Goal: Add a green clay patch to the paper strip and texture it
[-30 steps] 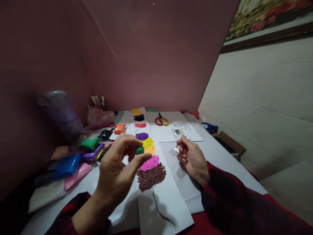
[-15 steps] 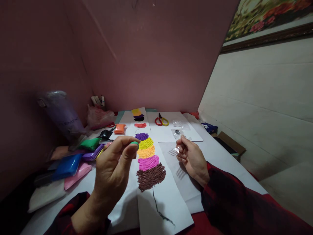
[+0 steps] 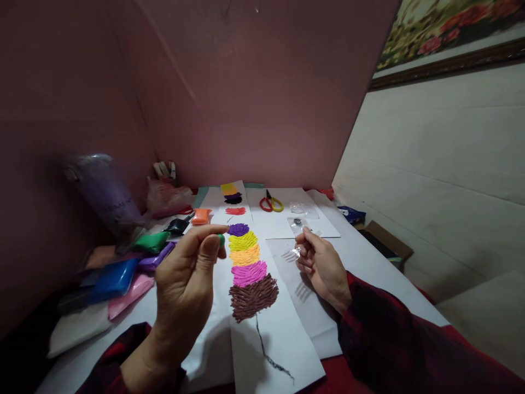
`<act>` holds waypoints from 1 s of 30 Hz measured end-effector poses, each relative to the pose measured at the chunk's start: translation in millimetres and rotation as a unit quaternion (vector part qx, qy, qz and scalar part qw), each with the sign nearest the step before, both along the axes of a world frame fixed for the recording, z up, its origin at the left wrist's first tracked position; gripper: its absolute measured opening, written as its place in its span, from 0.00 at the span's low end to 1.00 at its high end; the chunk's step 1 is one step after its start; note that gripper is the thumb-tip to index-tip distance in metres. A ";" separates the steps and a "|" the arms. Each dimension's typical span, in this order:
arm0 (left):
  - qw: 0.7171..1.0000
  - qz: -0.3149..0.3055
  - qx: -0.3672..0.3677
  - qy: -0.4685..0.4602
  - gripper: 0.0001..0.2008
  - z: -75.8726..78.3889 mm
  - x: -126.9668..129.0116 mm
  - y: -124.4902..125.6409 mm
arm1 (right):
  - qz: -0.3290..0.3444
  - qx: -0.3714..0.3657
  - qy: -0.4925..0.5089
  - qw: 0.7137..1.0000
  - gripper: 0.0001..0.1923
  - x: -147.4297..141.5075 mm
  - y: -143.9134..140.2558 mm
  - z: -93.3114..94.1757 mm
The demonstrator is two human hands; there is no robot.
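My left hand (image 3: pixel 188 276) is raised left of the long paper strip, pinching a small lump of green clay (image 3: pixel 221 241) between thumb and fingers. Over the strip's right edge, my right hand (image 3: pixel 324 268) is closed around a clear plastic fork (image 3: pixel 291 255). The fork's tines point left, and its handle is mostly hidden by the fingers. On the white paper strip (image 3: pixel 283 350) lie textured bands of clay: purple (image 3: pixel 238 230), yellow (image 3: pixel 243 241), orange (image 3: pixel 245 255), pink (image 3: pixel 249 273) and brown (image 3: pixel 253 296). A dark, wavy line runs down from the brown band.
Red-and-yellow-handled scissors (image 3: pixel 271 203) and a small clear bag (image 3: pixel 297 223) lie on white paper farther back. Coloured clay packets, including a blue one (image 3: pixel 112 280), crowd the left side near a purple bottle (image 3: pixel 102 189). A cardboard box (image 3: pixel 388 241) is at right.
My left hand has shifted slightly left and rolled its fingers, so the green clay sits a little lower and farther left. My right hand has stayed in place.
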State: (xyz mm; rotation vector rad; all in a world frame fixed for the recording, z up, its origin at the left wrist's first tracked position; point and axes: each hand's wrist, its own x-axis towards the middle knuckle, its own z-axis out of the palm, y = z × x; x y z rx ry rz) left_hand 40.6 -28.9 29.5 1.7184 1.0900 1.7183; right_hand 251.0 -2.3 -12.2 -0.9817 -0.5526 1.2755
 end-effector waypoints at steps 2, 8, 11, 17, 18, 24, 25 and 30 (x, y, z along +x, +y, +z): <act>1.000 0.004 0.017 0.017 0.07 -0.9 1.1 0.8 | 0.001 0.002 0.000 1.000 0.16 0.0 0.1 -0.2; 1.000 0.003 0.008 0.023 0.07 3.1 0.8 3.5 | 0.001 0.005 -0.001 1.000 0.16 0.4 -0.3 -0.6; 0.988 -0.066 -0.012 0.141 0.06 2.4 0.8 2.5 | 0.001 0.004 0.002 1.000 0.16 0.4 0.0 -0.7; 0.908 -0.239 -0.058 0.340 0.09 -6.9 8.5 -1.6 | -0.001 0.005 0.004 1.000 0.16 -0.5 0.2 -0.8; 0.910 -0.234 -0.061 0.337 0.08 -6.7 9.4 -1.8 | 0.000 0.006 0.004 1.000 0.16 -0.5 0.1 -1.0; 0.938 -0.166 -0.063 0.296 0.09 0.4 7.6 1.4 | 0.000 0.006 0.001 1.000 0.16 0.3 -0.3 -1.2; 0.940 -0.173 -0.055 0.288 0.10 0.1 6.9 2.0 | 0.000 0.004 0.000 1.000 0.16 0.4 -0.3 -1.1; 0.943 -0.204 -0.018 0.263 0.13 -3.1 7.0 1.6 | -0.001 -0.001 0.000 1.000 0.16 0.1 -0.4 -0.7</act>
